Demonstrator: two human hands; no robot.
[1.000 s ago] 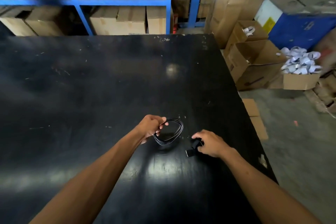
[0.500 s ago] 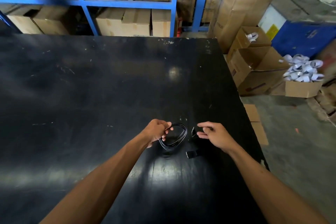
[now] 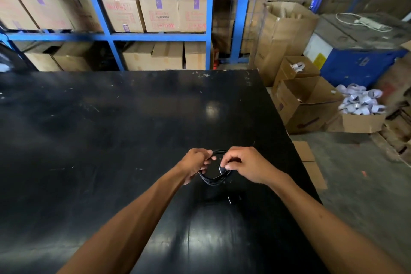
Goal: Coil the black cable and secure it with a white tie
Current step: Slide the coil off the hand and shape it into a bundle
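Black cable (image 3: 212,179) coil between left hand (image 3: 194,163) and right hand (image 3: 246,165), fingers curled.

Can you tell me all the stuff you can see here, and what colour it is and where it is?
black cable: one, black, coiled, held between both hands just above the table
small black block: one, black, lying on the table just nearer than the coil; too dark to tell what it is
table: one, black and scratched, fills the middle
shelf rack: one, blue, behind the table
shelf boxes: many, brown cardboard, on the rack
floor boxes: several, brown, open, right of the table
white loops: a heap, white, in a floor box at far right
white tie: none clearly seen
left hand: gripping the coil's left side
right hand: pinching the coil's right side
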